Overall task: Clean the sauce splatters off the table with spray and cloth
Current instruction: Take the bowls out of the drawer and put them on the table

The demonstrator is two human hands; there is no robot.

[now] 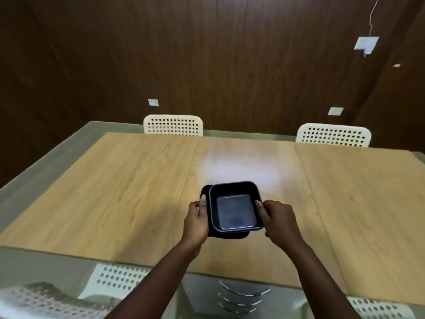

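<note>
Tabletop (pixel 115 192) in light wood takes up most of the view, with cream perforated chairs (pixel 173 125) tucked along its far side. Two stacked black square dishes (pixel 234 210) are held just above it, gripped on either side by the left hand (pixel 195 223) and right hand (pixel 279 221), fingers curled round the rims.

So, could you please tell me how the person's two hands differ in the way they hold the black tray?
The left hand grips the black tray at its left edge, thumb lying along the rim; the right hand grips the right edge, thumb hooked over the rim. The left hand sits slightly lower in view than the right. Both hold the same tray above the table.
</note>
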